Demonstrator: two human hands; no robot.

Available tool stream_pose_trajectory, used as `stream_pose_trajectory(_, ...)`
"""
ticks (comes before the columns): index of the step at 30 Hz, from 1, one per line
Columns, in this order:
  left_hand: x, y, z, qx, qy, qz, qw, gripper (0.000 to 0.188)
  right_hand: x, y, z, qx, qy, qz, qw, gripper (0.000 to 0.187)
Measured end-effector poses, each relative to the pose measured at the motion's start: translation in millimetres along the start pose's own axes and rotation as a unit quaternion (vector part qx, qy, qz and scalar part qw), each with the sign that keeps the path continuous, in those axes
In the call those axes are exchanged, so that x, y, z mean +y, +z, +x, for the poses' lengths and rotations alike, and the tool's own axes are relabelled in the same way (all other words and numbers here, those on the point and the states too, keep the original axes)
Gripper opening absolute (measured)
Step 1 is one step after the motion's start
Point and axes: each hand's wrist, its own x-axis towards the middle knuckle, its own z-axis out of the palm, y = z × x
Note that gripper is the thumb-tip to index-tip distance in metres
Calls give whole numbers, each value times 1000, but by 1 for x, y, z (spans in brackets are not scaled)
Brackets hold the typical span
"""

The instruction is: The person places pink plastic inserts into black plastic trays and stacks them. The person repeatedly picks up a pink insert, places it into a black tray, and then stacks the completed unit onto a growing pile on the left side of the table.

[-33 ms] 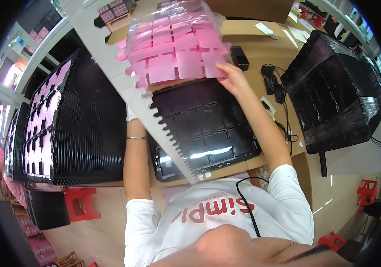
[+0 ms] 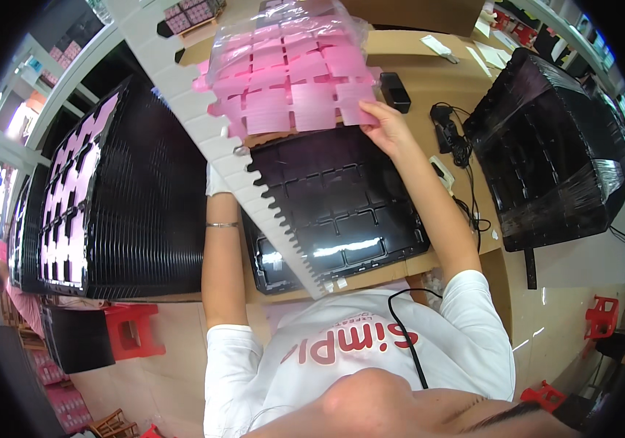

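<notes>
My right hand (image 2: pixel 387 130) pinches the near right corner of a pink notched plastic sheet (image 2: pixel 311 111) between thumb and fingers. Under and beyond it lies a pile of similar pink sheets, partly covered by clear plastic film (image 2: pixel 287 36). A black moulded tray (image 2: pixel 342 193) with shallow compartments rests on the table in front of me. Slanting across the view is a long whitish strip with a notched edge (image 2: pixel 243 186). It hides most of my left hand (image 2: pixel 215 179), which has a white covering; what its fingers do is not visible.
A tall stack of black trays (image 2: pixel 144 212) stands at the left, pink pieces showing on its side. At right is a film-wrapped black tray stack (image 2: pixel 546 160). A black box (image 2: pixel 394 93), coiled cables (image 2: pixel 453 139) and a white packet (image 2: pixel 439 49) lie on the brown table (image 2: pixel 418 124).
The near edge of the pink sheet has shifted slightly away from me, and my right hand has moved a little to the right. The white strip sits slightly differently in view.
</notes>
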Motion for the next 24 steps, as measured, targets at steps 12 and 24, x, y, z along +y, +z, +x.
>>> stream_pose_trajectory(12, -45, -19, -163, 177, -2, 550, 816, 27, 2, -47, -177, 77, -60, -305, 947, 23)
stream_pose_trajectory(24, -64, 8, -242, 244, -105, 670, 693, 54, 26, -70, -217, 83, -104, -449, 884, 38)
